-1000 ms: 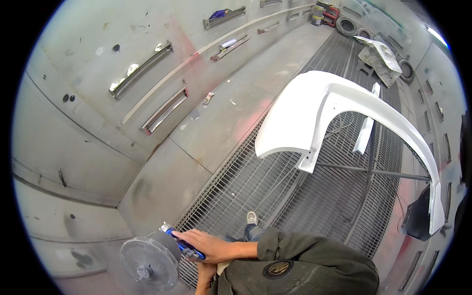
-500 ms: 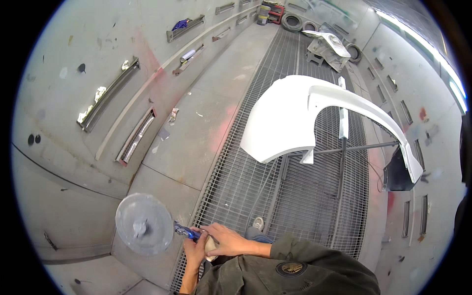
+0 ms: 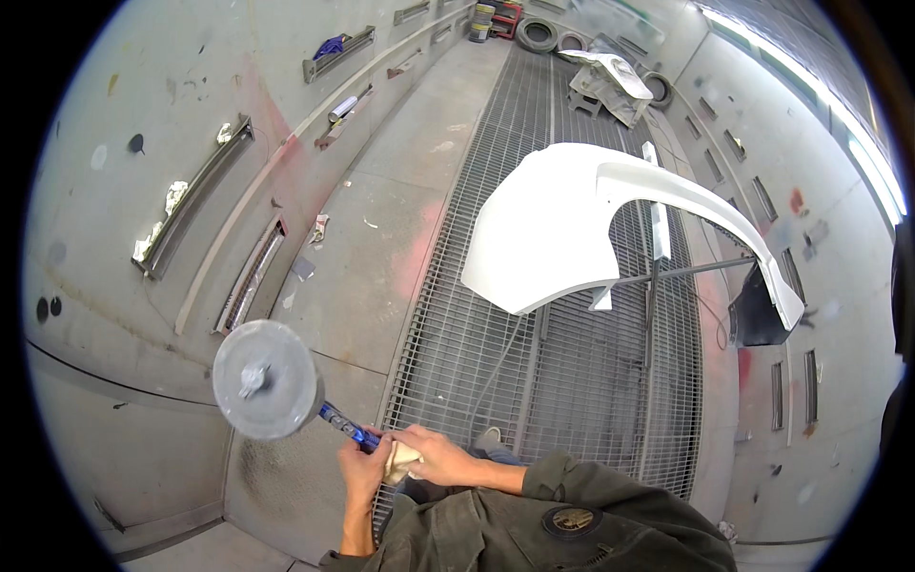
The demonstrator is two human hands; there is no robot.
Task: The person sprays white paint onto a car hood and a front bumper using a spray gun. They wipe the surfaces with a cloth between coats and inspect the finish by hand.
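Near the lower edge, my left hand (image 3: 362,469) is closed round a blue spray gun (image 3: 347,425). The gun's round, greyish paint cup (image 3: 270,379) sticks out to the upper left, lid toward me. My right hand (image 3: 440,458) meets the left and is closed on a crumpled cream cloth (image 3: 401,461), pressed near the gun's rear end. Both sets of fingers partly cover the gun's handle and trigger. Ahead and to the right, apart from my hands, a white car fender (image 3: 543,224) with a wheel-arch curve rests on a metal stand (image 3: 652,305).
Metal floor grating (image 3: 443,381) runs beneath the fender, and a thin hose or cable trails over it. Slotted metal ledges (image 3: 195,205) line the left wall. At the far end are tyres (image 3: 537,36), cans (image 3: 481,21) and another white panel (image 3: 610,69) on a support.
The spray gun and cup have tilted and risen slightly, with the cup's side now showing. More of the cloth is visible between my hands. My view has shifted a little to the right.
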